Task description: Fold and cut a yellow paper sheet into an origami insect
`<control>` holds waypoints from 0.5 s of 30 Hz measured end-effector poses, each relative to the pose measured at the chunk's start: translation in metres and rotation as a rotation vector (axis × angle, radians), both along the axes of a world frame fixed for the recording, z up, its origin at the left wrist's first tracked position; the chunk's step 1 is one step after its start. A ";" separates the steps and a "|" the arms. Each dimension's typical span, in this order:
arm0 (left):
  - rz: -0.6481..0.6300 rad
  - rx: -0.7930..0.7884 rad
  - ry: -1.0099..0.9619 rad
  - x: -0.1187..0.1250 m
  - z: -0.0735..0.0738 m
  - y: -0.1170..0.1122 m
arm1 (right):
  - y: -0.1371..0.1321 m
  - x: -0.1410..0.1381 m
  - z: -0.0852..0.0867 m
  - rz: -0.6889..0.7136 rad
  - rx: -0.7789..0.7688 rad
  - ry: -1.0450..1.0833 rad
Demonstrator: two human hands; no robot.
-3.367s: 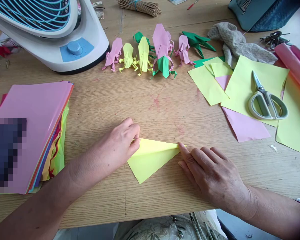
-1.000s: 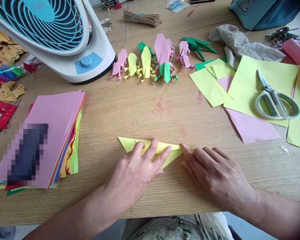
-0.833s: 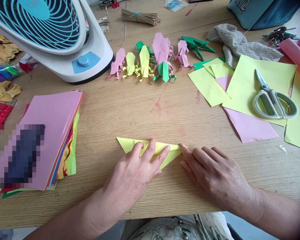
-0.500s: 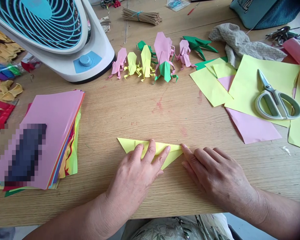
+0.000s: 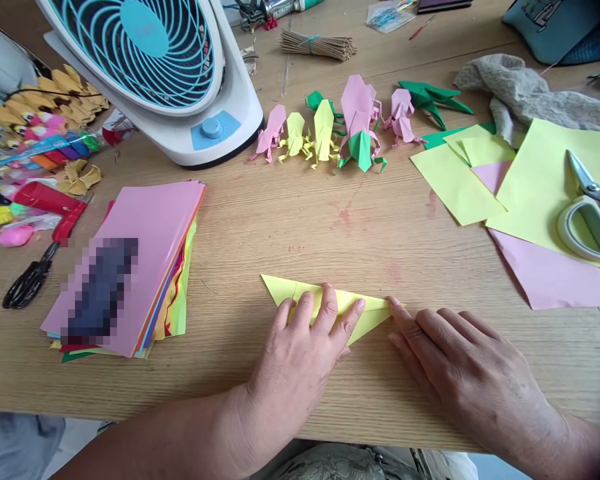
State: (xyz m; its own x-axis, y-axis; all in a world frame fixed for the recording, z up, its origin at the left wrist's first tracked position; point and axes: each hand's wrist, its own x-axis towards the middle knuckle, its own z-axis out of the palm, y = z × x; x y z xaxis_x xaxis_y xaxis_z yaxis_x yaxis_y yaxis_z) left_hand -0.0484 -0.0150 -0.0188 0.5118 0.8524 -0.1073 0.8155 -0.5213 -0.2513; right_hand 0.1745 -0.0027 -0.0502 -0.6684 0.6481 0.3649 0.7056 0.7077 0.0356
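Observation:
A yellow paper [image 5: 285, 291] folded into a long triangle lies on the wooden table [image 5: 300, 227] near its front edge. My left hand [image 5: 300, 353] rests flat on top of it, fingers stretched out and pressing the fold down. My right hand [image 5: 460, 373] lies flat on the table at the paper's right tip, its index fingertip touching that corner. Neither hand holds anything.
A stack of coloured paper [image 5: 145, 253] lies at the left, a white and blue fan [image 5: 170, 73] behind it. Several folded paper frogs [image 5: 330, 130] stand in a row at the back. Loose sheets [image 5: 480, 193] and scissors [image 5: 590, 213] lie at the right, black scissors [image 5: 27, 283] far left.
The left hand went from pinching the paper's left end to lying flat on it; the paper is now a narrower triangle. The view has since shifted left. The right hand stayed put.

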 end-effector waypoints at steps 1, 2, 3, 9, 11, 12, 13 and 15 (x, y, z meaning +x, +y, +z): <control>0.000 -0.003 -0.004 0.000 0.000 0.000 | 0.000 0.000 0.000 0.000 -0.003 -0.003; -0.002 -0.006 -0.009 0.000 0.000 0.000 | 0.000 0.000 0.000 -0.002 -0.002 -0.006; -0.006 -0.008 -0.014 0.000 0.000 0.000 | 0.000 0.000 0.000 -0.004 0.001 -0.009; -0.049 0.009 -0.042 -0.002 -0.001 0.002 | 0.001 -0.001 0.001 -0.007 0.001 0.003; -0.069 0.003 -0.042 -0.002 -0.001 0.003 | 0.001 -0.001 0.002 -0.008 -0.003 0.007; -0.077 0.002 -0.044 -0.003 -0.001 0.003 | 0.001 -0.001 0.002 -0.010 -0.004 0.010; -0.085 0.002 -0.048 -0.003 -0.001 0.003 | 0.001 -0.002 0.002 -0.013 -0.005 0.010; -0.093 0.003 -0.057 -0.004 -0.001 0.004 | 0.001 -0.002 0.002 -0.014 -0.004 0.010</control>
State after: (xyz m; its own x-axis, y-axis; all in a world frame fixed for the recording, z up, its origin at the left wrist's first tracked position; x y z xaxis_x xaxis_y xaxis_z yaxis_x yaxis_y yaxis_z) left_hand -0.0521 -0.0114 -0.0200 0.5936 0.8015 -0.0730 0.7770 -0.5943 -0.2076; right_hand 0.1727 -0.0018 -0.0480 -0.6558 0.6586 0.3690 0.7156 0.6980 0.0258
